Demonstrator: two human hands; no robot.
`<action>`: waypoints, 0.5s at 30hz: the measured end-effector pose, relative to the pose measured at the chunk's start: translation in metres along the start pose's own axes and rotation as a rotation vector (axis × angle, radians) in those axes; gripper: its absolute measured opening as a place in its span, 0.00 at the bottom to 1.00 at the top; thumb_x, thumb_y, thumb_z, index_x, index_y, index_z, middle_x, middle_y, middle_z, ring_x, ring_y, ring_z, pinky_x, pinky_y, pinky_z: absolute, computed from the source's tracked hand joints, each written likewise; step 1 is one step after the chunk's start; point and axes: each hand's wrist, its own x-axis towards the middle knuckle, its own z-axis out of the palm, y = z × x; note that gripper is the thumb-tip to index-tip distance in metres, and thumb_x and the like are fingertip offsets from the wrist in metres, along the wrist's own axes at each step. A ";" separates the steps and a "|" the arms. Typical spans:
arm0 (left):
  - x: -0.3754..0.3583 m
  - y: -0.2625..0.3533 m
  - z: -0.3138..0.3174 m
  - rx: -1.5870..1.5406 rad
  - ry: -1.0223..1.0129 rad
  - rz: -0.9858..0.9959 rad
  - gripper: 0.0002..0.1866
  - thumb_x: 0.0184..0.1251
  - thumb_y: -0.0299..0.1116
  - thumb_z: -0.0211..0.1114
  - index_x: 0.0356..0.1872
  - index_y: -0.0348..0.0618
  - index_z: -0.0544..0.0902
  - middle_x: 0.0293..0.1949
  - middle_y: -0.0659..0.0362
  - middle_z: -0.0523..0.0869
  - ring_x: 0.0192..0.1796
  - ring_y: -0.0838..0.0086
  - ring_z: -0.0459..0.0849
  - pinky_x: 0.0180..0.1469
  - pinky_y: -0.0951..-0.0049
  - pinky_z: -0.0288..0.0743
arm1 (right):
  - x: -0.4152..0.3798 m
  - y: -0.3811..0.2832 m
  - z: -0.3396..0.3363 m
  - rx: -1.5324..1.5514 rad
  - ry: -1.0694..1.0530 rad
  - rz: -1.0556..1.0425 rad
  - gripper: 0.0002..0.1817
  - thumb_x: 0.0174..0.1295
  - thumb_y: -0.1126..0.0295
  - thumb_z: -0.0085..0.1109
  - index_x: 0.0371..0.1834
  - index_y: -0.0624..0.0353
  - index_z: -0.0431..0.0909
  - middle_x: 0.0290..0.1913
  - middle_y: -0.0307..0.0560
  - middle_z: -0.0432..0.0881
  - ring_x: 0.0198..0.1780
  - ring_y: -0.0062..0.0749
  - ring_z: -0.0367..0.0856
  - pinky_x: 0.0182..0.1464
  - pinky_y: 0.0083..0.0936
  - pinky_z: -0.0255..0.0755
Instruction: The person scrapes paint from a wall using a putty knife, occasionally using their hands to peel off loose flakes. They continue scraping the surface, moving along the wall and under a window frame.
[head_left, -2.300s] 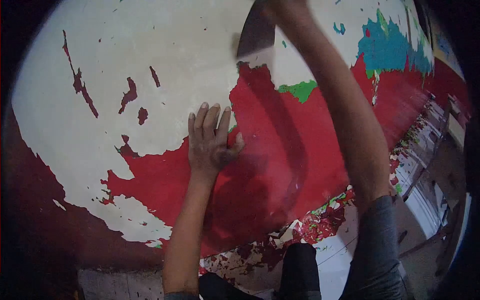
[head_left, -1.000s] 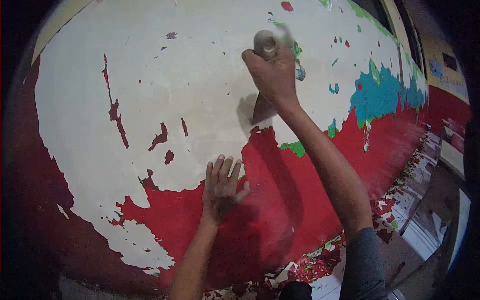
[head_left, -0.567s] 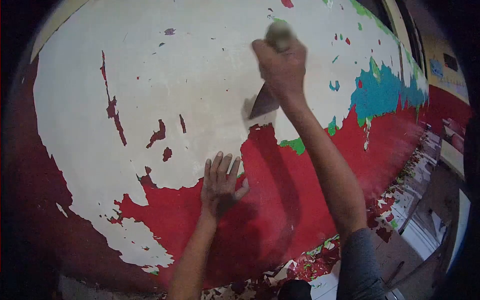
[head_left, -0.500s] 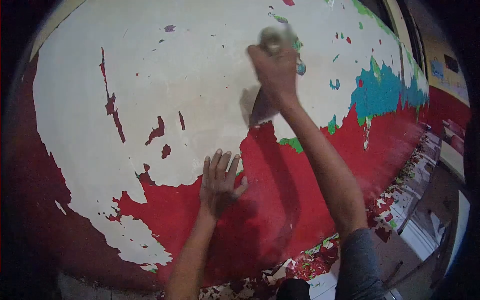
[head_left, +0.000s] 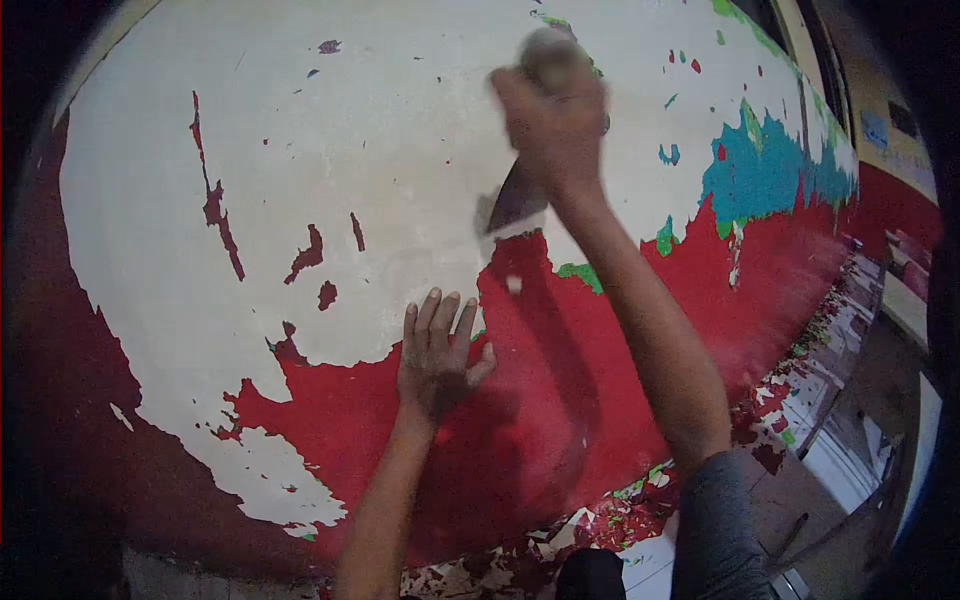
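Observation:
My right hand point(head_left: 555, 125), blurred by motion, is wrapped around the handle of a paint scraper point(head_left: 515, 205). The scraper's wide blade points down and lies against the wall, its edge at the top of a bared red strip. Pale peeling paint point(head_left: 390, 150) covers the upper wall, and red paint point(head_left: 530, 400) shows below its ragged border. A small pale flake point(head_left: 514, 285) is just under the blade, against the red. Lower and to the left, my left hand point(head_left: 435, 350) rests flat on the wall across that border, fingers spread, holding nothing.
Turquoise paint point(head_left: 755, 170) with green fringes shows on the right part of the wall. Paint chips point(head_left: 625, 520) lie heaped along the wall's foot. More debris and white sheets point(head_left: 840, 465) are on the floor at right.
My right hand and the scraper have shifted slightly up, and the blade now sits higher above the red strip. A pale flake has appeared below it. My left hand stays on the same patch.

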 end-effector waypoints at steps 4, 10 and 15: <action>-0.001 0.001 -0.001 -0.005 -0.017 -0.009 0.31 0.49 0.43 0.67 0.56 0.43 0.75 0.57 0.50 0.70 0.66 0.54 0.64 0.67 0.46 0.58 | -0.002 0.004 0.012 -0.030 0.072 -0.250 0.07 0.45 0.73 0.60 0.25 0.65 0.76 0.20 0.50 0.77 0.22 0.30 0.74 0.30 0.27 0.71; -0.002 -0.001 0.002 0.003 0.013 0.006 0.31 0.49 0.43 0.68 0.56 0.43 0.75 0.57 0.51 0.69 0.66 0.54 0.64 0.67 0.46 0.58 | -0.001 0.005 0.009 0.000 -0.014 -0.223 0.09 0.49 0.69 0.59 0.25 0.65 0.74 0.21 0.40 0.75 0.27 0.22 0.72 0.31 0.25 0.70; -0.003 0.000 0.001 0.002 -0.005 -0.009 0.31 0.48 0.43 0.68 0.56 0.44 0.74 0.58 0.51 0.68 0.67 0.54 0.63 0.68 0.46 0.56 | -0.002 0.010 0.005 -0.046 -0.042 -0.046 0.08 0.51 0.69 0.59 0.29 0.64 0.76 0.24 0.43 0.77 0.28 0.25 0.75 0.33 0.26 0.71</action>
